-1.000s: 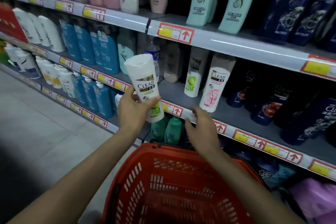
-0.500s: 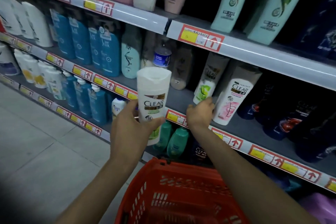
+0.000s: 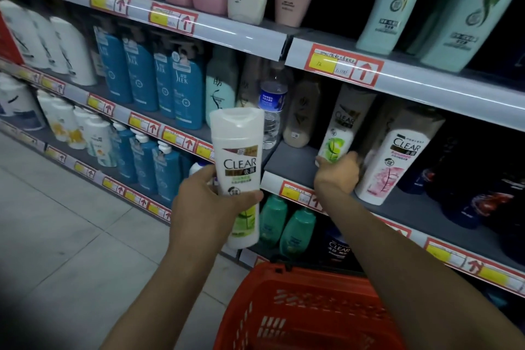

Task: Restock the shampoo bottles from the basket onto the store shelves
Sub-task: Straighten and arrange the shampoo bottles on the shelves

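Bottles occupy both hands; the left hand (image 3: 210, 207), at centre frame, is wrapped round the lower half of a held CLEAR bottle (image 3: 237, 162), white with a green label, kept upright with cap up and label to the camera, in front of the shelves and not yet on one, which reads as stock waiting for its slot; the right hand (image 3: 336, 173), right of centre, reaches onto the middle shelf (image 3: 292, 162) and curls its fingers round the foot of a matching shelved CLEAR bottle (image 3: 341, 122), probably to shift or straighten it so the newcomer fits beside its own kind; just right of that hand stands a pink-label CLEAR bottle (image 3: 395, 156), close against the wrist, so the gap is tight there, while bare grey shelf lies to the hand's left; a water bottle (image 3: 272, 105) stands at the far side of that bare patch; the red basket (image 3: 298, 307) sits at bottom centre beneath both forearms, near enough for the next pick, though its contents cannot be made out.
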A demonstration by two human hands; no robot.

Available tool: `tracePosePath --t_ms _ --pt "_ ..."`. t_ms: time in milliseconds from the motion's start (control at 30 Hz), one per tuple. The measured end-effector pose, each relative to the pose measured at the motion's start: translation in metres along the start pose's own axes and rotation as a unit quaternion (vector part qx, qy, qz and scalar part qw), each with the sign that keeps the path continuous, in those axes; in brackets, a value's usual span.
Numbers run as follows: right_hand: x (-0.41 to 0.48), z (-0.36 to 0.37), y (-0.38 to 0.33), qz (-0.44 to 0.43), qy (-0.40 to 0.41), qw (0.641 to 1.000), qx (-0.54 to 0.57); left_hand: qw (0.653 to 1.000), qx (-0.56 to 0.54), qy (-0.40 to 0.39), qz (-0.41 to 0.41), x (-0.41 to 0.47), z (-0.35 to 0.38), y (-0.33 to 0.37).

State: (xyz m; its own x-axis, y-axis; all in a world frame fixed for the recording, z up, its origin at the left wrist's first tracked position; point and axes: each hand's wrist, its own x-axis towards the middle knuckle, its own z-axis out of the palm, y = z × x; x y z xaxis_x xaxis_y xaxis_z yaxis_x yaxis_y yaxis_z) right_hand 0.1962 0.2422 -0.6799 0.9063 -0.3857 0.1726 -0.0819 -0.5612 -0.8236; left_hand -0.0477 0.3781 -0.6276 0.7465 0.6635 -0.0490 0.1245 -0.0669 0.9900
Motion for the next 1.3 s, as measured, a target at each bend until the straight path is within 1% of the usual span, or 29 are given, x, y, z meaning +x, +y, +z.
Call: tracePosePath --t_ms 100,233,433,533,567,667,733,833,933,1133,1300 --pt "-0.004 0.003 -0.001 -0.057 -0.043 0.997 -0.017 1.0 -0.015 0.023 0.004 0.003 -0.01 0.004" --pt "-0.014 0.013 -0.01 -0.112 -0.11 0.987 -0.016 0.999 -0.022 0.026 0.015 0.002 -0.016 0.008" --pt "-0.035 0.035 -0.022 -0.145 -0.137 0.98 0.009 0.999 -0.021 0.02 0.014 0.0 -0.01 0.009" --pt "-0.036 0.041 -0.018 -0.172 -0.168 0.971 -0.018 1.0 -0.019 0.021 0.011 0.002 -0.007 0.009" --pt "-0.034 0.04 -0.015 -0.174 -0.166 0.97 -0.025 1.0 -0.019 0.021 0.011 0.003 -0.007 0.01" --pt "-0.023 0.028 -0.01 -0.14 -0.108 0.984 -0.029 0.999 -0.024 0.015 0.015 0.003 -0.007 0.011" --pt "-0.008 0.018 -0.008 -0.082 -0.07 0.994 -0.025 1.0 -0.024 0.009 0.017 0.002 -0.006 0.011" --pt "0.012 0.011 -0.013 0.02 -0.037 0.999 -0.01 1.0 -0.013 -0.002 0.016 0.003 -0.006 0.01" --pt "0.023 0.01 -0.021 0.073 -0.021 0.997 0.002 1.0 -0.002 -0.004 0.018 0.006 -0.006 0.008" --pt "0.03 0.011 -0.015 0.056 -0.022 0.997 -0.055 1.0 -0.002 -0.007 0.021 0.012 -0.003 0.005" --pt "0.032 0.014 -0.012 0.049 -0.003 0.996 -0.072 1.0 -0.007 -0.009 0.019 0.015 -0.001 0.003"
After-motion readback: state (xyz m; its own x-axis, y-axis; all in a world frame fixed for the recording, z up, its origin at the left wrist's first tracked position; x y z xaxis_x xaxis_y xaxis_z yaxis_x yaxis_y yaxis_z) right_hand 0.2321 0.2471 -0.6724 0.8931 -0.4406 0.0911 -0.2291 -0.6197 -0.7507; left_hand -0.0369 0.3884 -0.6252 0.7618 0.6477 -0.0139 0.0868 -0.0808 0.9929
